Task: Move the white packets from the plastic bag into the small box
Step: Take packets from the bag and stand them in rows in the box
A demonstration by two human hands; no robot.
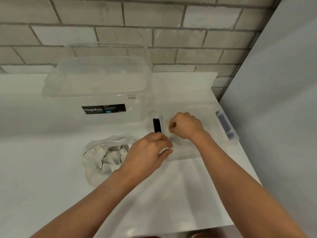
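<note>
White packets (109,158): a heap of them inside the clear plastic bag (96,152), which lies open-mouthed on the white counter (42,169), front left of the small box (192,134). Bag looks mostly full. The small box is a clear tub with blue side latches, sitting right of the bag and just beside the big lidded Megabox container (103,93). Both hands are at the box's left end. The right hand (185,126) is over the box interior, fingers curled and pinched on something pale, probably a packet, but it is blurred against the clear plastic. The left hand (149,152) is at the box's near-left corner, thumb and fingers partly closed around the rim or a pale item; cannot tell which, and cannot tell if it grips firmly. Box contents are hard to read through the glare; few or no packets are visible inside.

Judgement: task at an early stage, nearly the whole heap left to move. Brick wall (154,31) behind, plain panel on the right.
</note>
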